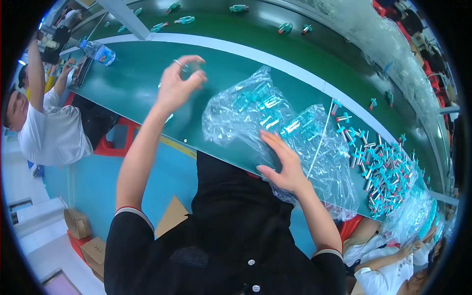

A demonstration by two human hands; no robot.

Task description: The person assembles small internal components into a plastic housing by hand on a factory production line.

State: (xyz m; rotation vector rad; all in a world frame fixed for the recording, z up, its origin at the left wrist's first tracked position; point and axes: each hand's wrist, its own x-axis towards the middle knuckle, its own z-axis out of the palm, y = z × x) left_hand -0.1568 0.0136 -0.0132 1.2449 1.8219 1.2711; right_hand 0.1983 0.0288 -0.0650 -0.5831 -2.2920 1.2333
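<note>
My left hand (181,87) is raised over the green tabletop, left of a clear plastic bag (228,115). Its thumb and fingers are apart and slightly blurred, and I make out nothing held firmly between them. Several shiny teal and silver cylindrical parts (269,102) show through the bag. My right hand (285,167) rests on the bag's near side, thumb and fingers spread. More crumpled clear plastic (332,179) stretches right of that hand. Farther right lies a heap of small teal and silver parts with red ends (388,174).
A green conveyor belt (216,22) carrying scattered parts runs beyond the worktable (132,64). At the far left stands a water bottle (98,52). One person in white (54,132) sits to the left, another (388,270) at lower right. Clear bags (413,211) lie beside the heap.
</note>
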